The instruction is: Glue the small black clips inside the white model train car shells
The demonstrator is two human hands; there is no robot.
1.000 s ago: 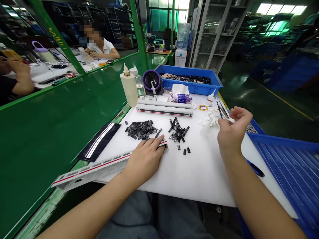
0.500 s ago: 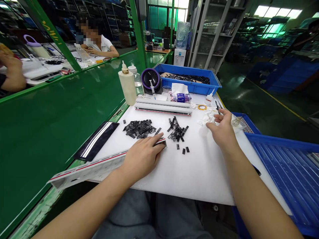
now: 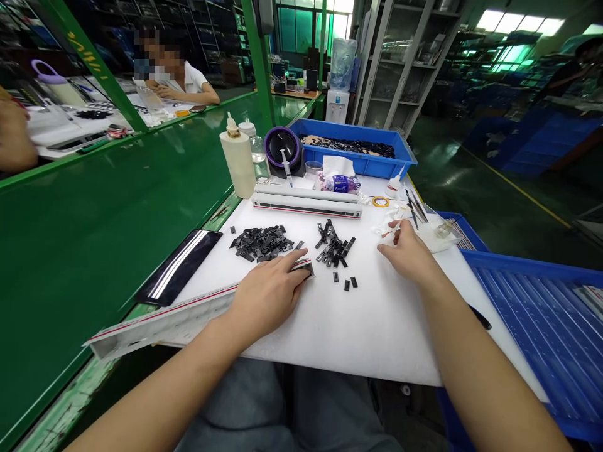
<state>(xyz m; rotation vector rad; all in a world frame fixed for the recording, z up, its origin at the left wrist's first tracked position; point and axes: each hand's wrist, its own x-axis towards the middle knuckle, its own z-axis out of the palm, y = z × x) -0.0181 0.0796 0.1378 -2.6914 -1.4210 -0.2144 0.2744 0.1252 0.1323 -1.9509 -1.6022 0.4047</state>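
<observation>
White rail [image 3: 162, 317] lies slantwise on table [image 3: 367, 339], left end past edge. Left hand [image 3: 266, 292] has grip closed over right end, likely to stop swing. Beyond it, black-piece pile [image 3: 261, 243]; right, second pile [image 3: 334, 246], both within reach. Right hand [image 3: 409, 254] half-curled beside crumpled tissue [image 3: 390, 217]; can't tell if pinching anything.

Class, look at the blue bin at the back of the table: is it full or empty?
Neither: partly filled. Dark pieces lie inside the blue bin, below its rim.
</observation>
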